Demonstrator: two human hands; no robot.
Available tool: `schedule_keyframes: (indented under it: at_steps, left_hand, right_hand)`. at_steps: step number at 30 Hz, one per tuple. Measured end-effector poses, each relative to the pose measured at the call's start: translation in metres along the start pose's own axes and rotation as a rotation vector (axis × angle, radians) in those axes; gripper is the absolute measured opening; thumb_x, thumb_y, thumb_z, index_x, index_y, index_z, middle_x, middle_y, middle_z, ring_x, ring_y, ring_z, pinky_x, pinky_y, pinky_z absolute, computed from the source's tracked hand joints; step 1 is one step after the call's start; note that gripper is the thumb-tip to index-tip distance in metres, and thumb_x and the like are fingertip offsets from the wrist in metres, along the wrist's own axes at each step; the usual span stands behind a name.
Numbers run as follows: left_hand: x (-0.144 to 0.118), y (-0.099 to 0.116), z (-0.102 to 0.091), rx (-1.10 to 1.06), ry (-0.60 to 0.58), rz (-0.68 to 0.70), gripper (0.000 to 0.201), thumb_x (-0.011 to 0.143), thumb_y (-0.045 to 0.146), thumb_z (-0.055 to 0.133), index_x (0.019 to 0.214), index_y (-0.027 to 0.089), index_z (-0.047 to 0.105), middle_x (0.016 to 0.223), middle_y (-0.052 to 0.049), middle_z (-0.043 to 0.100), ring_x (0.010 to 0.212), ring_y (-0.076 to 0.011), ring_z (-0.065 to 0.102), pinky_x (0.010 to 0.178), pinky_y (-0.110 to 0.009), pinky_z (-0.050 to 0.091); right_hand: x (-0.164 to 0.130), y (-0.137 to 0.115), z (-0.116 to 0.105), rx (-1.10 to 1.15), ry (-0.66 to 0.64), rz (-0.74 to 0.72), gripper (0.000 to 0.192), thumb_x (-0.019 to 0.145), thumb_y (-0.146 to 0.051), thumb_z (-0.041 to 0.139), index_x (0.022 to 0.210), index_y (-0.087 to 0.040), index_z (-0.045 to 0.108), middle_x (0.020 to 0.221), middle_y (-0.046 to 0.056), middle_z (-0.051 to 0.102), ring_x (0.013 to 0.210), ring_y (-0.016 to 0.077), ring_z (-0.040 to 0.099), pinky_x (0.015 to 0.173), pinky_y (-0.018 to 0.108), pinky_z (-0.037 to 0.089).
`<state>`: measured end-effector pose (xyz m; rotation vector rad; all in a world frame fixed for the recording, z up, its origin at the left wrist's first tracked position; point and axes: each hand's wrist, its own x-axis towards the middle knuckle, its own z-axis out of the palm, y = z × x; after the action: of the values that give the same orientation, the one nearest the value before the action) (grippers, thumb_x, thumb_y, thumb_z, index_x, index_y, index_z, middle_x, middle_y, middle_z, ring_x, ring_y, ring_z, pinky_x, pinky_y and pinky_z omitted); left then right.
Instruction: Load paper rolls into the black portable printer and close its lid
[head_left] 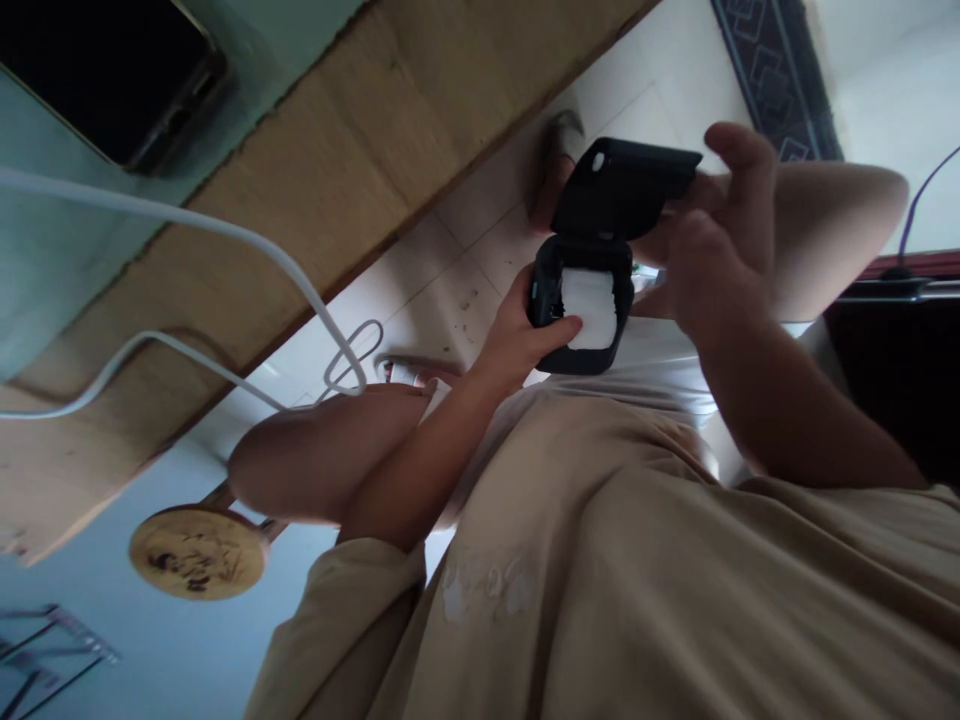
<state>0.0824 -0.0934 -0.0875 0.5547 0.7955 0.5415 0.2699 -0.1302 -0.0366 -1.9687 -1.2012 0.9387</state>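
A small black portable printer point(540, 304) sits in my left hand point(517, 335), above my lap. Its lid point(619, 190) is swung up, and a white paper roll point(592, 305) shows inside the body. My left thumb lies over the near edge, touching the roll, while the other fingers go behind the body. At the lid's right side is my right hand point(724, 235), its fingers bent and partly behind the lid edge. The lid hides some of those fingertips.
A wooden table edge point(360, 110) runs diagonally at upper left, with a dark phone point(112, 75) on the greenish top. A white cable point(247, 235) loops off the table. At lower left stand a round wooden stool point(199, 552) and a metal rack point(56, 640). A patterned floor border point(780, 75) is at top right.
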Motion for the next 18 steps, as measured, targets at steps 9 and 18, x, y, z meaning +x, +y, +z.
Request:
schedule_keyframes:
  at_steps: [9, 18]
  left_hand:
    - [0.001, -0.002, -0.005, 0.041, -0.034, -0.017, 0.06, 0.067, 0.029, 0.09, 0.121, 0.028, 0.066, 0.11, -0.002, 0.07, 0.108, -0.0231, 0.069, 0.098, -0.036, 0.057]
    - [-0.001, 0.002, -0.001, -0.132, -0.006, -0.046, 0.027, 0.087, 0.038, 0.074, 0.11, 0.026, 0.067, 0.101, -0.003, 0.073, 0.104, -0.0219, 0.07, 0.091, -0.033, 0.057]
  right_hand:
    - [0.004, 0.026, 0.004, 0.239, -0.104, 0.056, 0.058, 0.092, -0.07, 0.05, 0.136, -0.032, 0.05, 0.149, 0.008, 0.064, 0.127, 0.0282, 0.069, 0.086, 0.045, 0.065]
    - [0.003, 0.044, 0.011, -0.099, -0.204, -0.239, 0.082, 0.079, -0.078, 0.072, 0.141, -0.028, 0.052, 0.138, 0.009, 0.066, 0.118, 0.0246, 0.07, 0.099, 0.04, 0.063]
